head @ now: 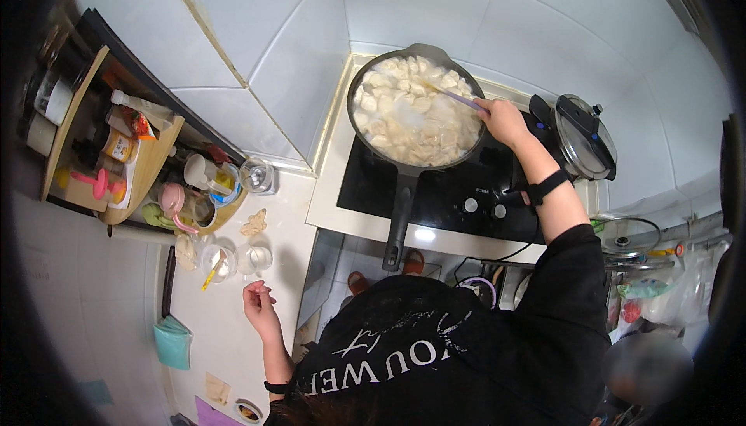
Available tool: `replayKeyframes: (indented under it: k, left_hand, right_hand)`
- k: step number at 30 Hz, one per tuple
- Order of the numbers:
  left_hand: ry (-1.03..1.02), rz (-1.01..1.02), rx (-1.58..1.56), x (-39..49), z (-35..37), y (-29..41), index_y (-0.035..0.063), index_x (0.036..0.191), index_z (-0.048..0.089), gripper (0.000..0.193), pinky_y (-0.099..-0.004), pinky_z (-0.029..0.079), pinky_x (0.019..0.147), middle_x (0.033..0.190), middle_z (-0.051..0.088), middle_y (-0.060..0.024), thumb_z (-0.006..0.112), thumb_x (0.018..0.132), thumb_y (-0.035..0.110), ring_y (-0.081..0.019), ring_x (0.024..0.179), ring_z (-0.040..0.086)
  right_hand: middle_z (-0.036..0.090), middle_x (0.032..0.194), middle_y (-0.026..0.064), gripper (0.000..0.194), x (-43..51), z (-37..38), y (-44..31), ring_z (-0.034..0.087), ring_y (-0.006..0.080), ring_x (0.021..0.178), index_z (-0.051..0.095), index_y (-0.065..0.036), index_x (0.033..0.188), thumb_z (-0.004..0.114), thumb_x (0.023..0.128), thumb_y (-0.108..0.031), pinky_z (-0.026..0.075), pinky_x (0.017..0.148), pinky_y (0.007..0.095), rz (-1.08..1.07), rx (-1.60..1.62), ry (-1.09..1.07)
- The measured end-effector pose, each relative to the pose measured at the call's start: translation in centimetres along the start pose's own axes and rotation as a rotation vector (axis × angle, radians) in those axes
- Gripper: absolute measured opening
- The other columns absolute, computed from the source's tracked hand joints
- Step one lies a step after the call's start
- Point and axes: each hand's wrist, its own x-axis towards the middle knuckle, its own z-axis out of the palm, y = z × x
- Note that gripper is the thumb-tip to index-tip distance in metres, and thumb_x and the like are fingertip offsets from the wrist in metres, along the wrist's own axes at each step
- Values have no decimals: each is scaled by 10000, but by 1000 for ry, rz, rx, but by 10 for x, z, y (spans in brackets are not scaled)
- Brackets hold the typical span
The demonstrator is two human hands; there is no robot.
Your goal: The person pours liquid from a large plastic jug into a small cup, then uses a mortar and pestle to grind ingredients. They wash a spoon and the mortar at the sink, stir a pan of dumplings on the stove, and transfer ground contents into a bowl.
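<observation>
My right hand (pixel 502 121) grips the purple handle of a spatula (pixel 463 100), whose pale end lies among pale chunks of food (pixel 408 105) in steaming, cloudy liquid. They fill a deep dark frying pan (pixel 356 135) on the black glass cooktop (pixel 373 184); its long handle points towards me. Over the white counter at the left, my left hand (pixel 259 299) is held with loosely curled fingers and holds nothing. Just beyond its fingertips stands a clear glass cup (pixel 256 258). Beside that is a plastic tub (pixel 217 263) of white powder with a yellow-handled utensil (pixel 211 277) in it.
A wooden corner shelf (pixel 157 161) holds bottles and jars at the left, near a clear container (pixel 257 176). Right of the pan sits a lidded pressure cooker (pixel 583 137). A glass lid (pixel 626 236) and plastic bags (pixel 688 274) are farther right. A teal packet (pixel 173 342) lies at the counter's left edge.
</observation>
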Motion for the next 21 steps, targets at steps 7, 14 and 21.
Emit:
replayKeyframes:
  k: [7,14,21]
  left_hand:
    - [-182,60,-68,2,21,9,19,976,552,82,-211,434,586,809,558,-33,514,921,67,-80,713,517]
    - [-152,58,-27,7,13,6,20,966,554,78,-201,427,576,799,558,-38,508,928,71,-74,672,502]
    - [-148,47,-62,12,0,-4,20,970,557,82,-202,429,577,805,566,-41,510,928,72,-76,676,508]
  right_hand:
    - [632,890,167,279,-36,-41,5,624,362,797,633,-166,1119,583,847,-196,511,706,448,-48,-118,151]
    - [632,827,197,186,-54,-19,23,636,370,733,616,-75,1006,541,869,-177,525,642,451,53,-271,146]
    - [644,751,235,188,-87,-5,-12,653,376,722,652,13,754,522,818,-107,541,661,445,67,-246,-85]
